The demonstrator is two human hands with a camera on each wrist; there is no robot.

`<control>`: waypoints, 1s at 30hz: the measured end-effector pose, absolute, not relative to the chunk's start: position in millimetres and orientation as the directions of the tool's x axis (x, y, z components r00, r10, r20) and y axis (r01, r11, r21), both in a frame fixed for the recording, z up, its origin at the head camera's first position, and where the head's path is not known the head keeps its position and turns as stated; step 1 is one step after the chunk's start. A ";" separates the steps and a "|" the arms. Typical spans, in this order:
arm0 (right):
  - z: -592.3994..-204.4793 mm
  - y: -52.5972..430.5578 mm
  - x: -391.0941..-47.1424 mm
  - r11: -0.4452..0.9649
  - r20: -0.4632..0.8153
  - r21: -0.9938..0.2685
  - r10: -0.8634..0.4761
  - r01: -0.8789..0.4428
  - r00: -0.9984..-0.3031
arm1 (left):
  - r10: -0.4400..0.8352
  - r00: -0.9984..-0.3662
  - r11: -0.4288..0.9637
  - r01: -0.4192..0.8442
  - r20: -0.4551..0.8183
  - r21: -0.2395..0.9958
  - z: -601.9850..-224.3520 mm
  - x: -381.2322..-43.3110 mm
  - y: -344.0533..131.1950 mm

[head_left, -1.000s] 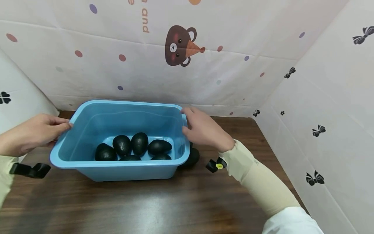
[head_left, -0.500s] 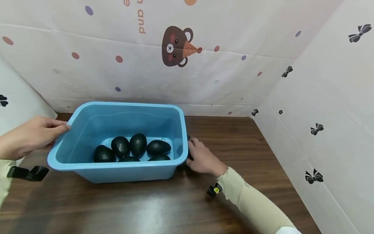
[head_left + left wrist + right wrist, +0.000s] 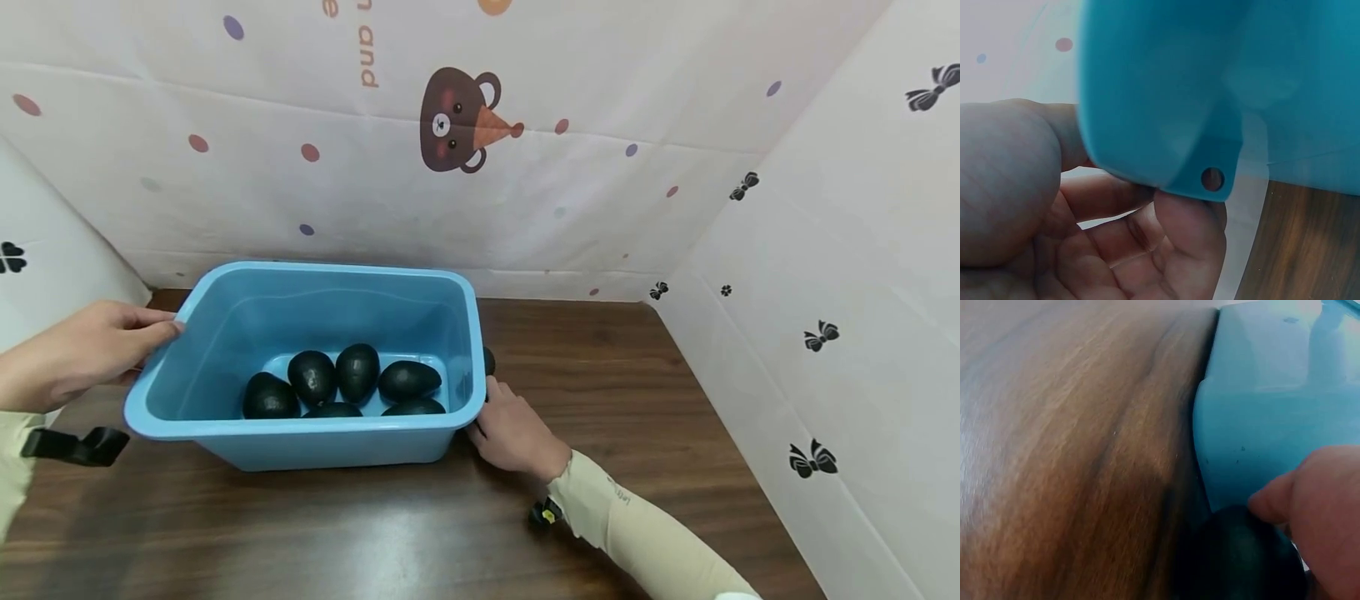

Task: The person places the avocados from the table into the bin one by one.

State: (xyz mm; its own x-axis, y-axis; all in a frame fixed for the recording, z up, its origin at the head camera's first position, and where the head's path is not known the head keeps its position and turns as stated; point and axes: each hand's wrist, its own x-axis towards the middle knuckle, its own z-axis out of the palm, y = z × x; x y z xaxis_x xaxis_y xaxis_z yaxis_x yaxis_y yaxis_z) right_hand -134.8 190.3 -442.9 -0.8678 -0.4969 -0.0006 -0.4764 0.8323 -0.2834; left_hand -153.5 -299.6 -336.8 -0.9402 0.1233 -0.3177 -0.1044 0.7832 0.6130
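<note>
A light-blue plastic tub stands on the table, with several dark avocados lying on its floor. My left hand grips the tub's left rim; in the left wrist view the thumb lies over the rim and the fingers curl beneath it. Low beside the tub's right wall, my right hand holds a dark avocado with the thumb on its side. The right fingertips are mostly hidden. Just beyond that hand, part of another avocado shows against the tub.
Dark wood-grain table extends to the front and right of the tub. A patterned cloth wall rises close behind it. Another white wall with bow prints borders the right side.
My right hand has let go of the tub's right rim and moved down and toward me, to the avocado beside the tub. My left hand keeps its hold on the rim.
</note>
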 end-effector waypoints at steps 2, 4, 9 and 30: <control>-443.4 190.5 -134.2 0.836 -0.015 -0.256 -0.505 -0.485 -0.863 | 0.120 -0.942 0.785 -0.104 -0.314 0.611 -336.3 -153.3 -300.2; -443.3 191.2 -133.7 0.841 -0.032 -0.228 -0.510 -0.490 -0.860 | 0.121 -0.941 0.783 -0.104 -0.315 0.613 -335.8 -153.7 -301.0; -443.1 193.8 -133.6 0.842 -0.066 -0.184 -0.525 -0.507 -0.848 | 0.122 -0.938 0.782 -0.111 -0.325 0.614 -337.2 -155.3 -302.0; -407.7 206.7 -127.3 0.815 -0.034 -0.245 -0.548 -0.525 -0.836 | 0.125 -0.943 0.785 -0.096 -0.308 0.612 -335.6 -151.7 -297.4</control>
